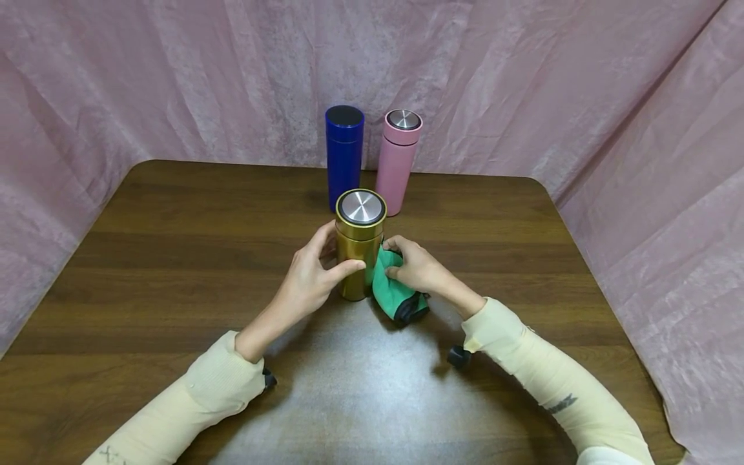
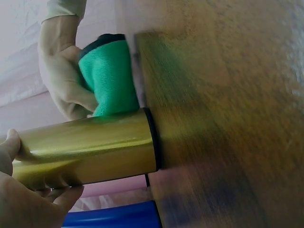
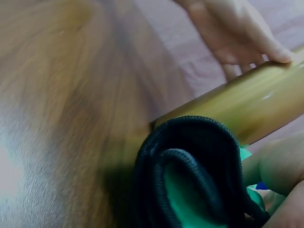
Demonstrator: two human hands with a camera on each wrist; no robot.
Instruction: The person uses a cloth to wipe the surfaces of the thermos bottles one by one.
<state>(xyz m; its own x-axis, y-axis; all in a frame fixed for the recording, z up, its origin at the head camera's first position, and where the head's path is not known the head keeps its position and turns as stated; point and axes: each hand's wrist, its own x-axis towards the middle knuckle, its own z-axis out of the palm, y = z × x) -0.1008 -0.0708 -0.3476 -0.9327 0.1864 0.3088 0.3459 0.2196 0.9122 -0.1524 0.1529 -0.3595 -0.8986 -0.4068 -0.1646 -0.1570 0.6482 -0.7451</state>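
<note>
A gold thermos flask (image 1: pixel 352 248) with a silver disc on its lid stands upright on the wooden table. My left hand (image 1: pixel 308 276) grips it from the left, thumb across the front and fingers round the back. In my right hand (image 1: pixel 420 267) is a green cloth (image 1: pixel 386 285) with a black edge, pinched between thumb and fingers at the flask's right side. The left wrist view shows the cloth (image 2: pixel 114 78) right against the flask's lower part. In the right wrist view, the folded black edge (image 3: pixel 194 130) fills the foreground and overlaps the flask (image 3: pixel 228 107).
Behind the gold flask stand a blue thermos flask (image 1: pixel 344 158) and a pink thermos flask (image 1: pixel 398 165), side by side near the table's (image 1: pixel 174 258) back edge. Pink curtains (image 1: pixel 279 71) hang behind the table and along its sides.
</note>
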